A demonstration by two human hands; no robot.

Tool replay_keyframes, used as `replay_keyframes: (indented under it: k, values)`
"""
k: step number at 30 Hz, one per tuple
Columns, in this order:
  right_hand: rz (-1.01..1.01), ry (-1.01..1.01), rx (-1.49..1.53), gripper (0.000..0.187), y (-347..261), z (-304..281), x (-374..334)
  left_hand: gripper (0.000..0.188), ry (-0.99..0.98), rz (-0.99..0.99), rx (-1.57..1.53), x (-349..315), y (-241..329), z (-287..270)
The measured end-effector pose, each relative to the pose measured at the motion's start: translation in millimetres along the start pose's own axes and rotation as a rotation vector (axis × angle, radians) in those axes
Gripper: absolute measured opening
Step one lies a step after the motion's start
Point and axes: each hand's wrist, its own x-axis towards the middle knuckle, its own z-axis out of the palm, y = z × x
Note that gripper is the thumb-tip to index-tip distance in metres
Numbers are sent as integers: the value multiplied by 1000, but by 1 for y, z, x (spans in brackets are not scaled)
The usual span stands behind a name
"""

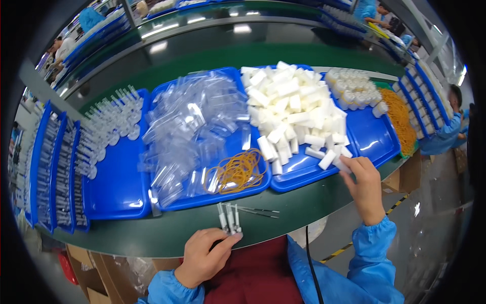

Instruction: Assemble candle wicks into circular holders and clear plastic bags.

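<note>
While the blue tray (296,179), right of centre, bears a heap of white blocks (291,96), the left hand (205,255) grasps slender tubes (230,219) nearer, best kept together; the right hand (366,183) appears to pinch one block (341,163) at the tray's near-right corner, ideally lightly.

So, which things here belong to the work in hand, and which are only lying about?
Likely belongs:
slim white tubes, at the left fingers
white piece, at the right fingers

Likely just lying about:
cardboard box, below the bench
crumpled clear plastic, near it
</note>
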Motion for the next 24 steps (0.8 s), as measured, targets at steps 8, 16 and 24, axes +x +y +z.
replay_keyframes:
  k: [8,16,24]
  values:
    - [330,5,922,30,-61,11,2,43,-26,44,-17,4,9,0]
    - [238,-401,1307,20,-150,47,4,36,-83,124,-43,7,19,-12]
    - [282,-381,1408,20,-158,54,4,35,-46,88,-79,5,15,-5]
